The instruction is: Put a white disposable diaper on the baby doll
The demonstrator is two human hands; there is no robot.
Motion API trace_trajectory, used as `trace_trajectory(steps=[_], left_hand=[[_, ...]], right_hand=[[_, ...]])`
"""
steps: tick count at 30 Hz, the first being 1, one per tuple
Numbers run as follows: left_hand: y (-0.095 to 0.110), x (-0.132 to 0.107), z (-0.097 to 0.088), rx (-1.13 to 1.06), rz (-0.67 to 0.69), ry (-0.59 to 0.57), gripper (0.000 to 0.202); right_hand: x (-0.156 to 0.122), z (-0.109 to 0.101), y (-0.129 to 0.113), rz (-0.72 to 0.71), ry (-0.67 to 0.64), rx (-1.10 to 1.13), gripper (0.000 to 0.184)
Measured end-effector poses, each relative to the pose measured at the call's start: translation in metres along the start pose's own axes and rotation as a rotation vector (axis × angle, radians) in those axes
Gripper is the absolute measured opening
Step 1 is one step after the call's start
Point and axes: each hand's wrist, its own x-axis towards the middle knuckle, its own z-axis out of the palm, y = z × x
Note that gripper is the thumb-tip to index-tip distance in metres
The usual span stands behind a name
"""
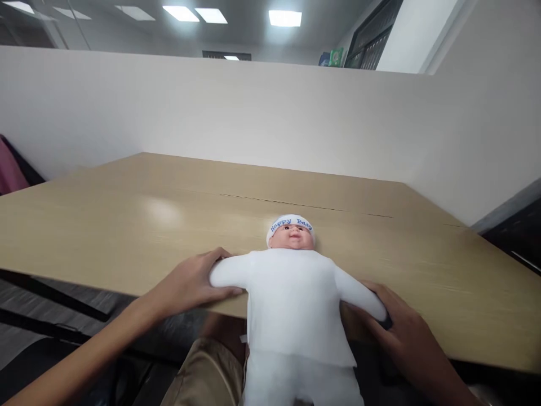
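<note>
A baby doll [293, 304] in white clothes lies face up, its head and upper body on the wooden table [105, 225] and its lower body past the front edge, toward my lap. Its white cap carries blue lettering that begins "Happy". My left hand [198, 282] is closed around the doll's sleeved arm on the left side. On the other side my right hand [395, 321] grips the opposite arm near its end. Both doll arms are spread outward. The doll's feet are out of view.
Behind the table stands a white partition wall [253, 113]. Dark metal table legs [54, 293] show at the lower left. A dark object [515, 231] is at the right edge, and pink cloth [12, 169] hangs at the far left. My knee [207, 372] is below the table edge.
</note>
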Motion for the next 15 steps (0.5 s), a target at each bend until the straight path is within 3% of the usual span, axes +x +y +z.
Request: trace_trajectory(steps=[5,15], left_hand=[[-0.023,0.032,-0.008,0.061,0.021,0.077,0.058],[-0.06,0.163,-0.015,0.07,0.058,0.236,0.069]], right_hand=[[0.037,0.013,0.012,-0.053,-0.018,-0.036,0.047],[0.177,0.051,0.034,-0.157,0.066,-0.078,0.053]])
